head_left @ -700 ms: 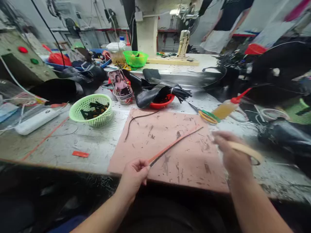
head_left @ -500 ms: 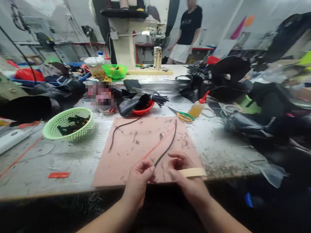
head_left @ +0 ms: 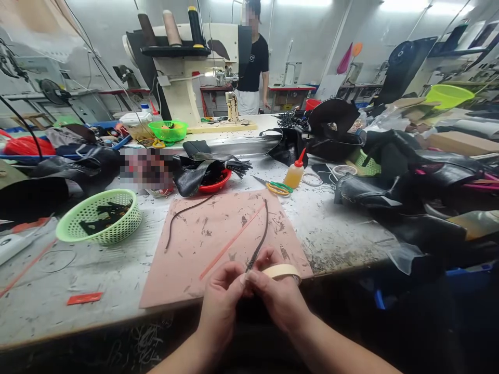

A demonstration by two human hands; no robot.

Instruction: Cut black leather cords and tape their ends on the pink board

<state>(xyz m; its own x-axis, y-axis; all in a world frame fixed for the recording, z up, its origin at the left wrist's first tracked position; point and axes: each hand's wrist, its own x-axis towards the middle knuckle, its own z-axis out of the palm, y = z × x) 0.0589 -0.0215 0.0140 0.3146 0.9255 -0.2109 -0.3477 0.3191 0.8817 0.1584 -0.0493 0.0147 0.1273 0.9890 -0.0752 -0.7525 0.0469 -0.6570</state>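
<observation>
Close to the table's front edge, my left hand (head_left: 224, 291) pinches the near end of a thin dark cord (head_left: 266, 223). The cord runs away from me over a pinkish board (head_left: 187, 280). My right hand (head_left: 278, 293) meets the left at that same end, its thumb and fingertips closed on the cord. A roll of cream masking tape (head_left: 281, 270) hangs around the fingers of my right hand. The cord's very tip is hidden between my fingers. A second dark cord (head_left: 183, 210) and a flat orange-red strip (head_left: 230, 243) lie on the board.
A pale green basket (head_left: 66, 228) with black pieces stands left. Behind the board are a red bowl (head_left: 218, 186), scissors (head_left: 278, 188) and a glue bottle (head_left: 294, 175). Black leather pieces (head_left: 358, 192) pile up right. A sewing machine (head_left: 183, 88) and a person (head_left: 253, 67) are farther back.
My right hand has moved left to join my left hand and closed on the cord's end. The view has shifted, and the background person now appears farther left.
</observation>
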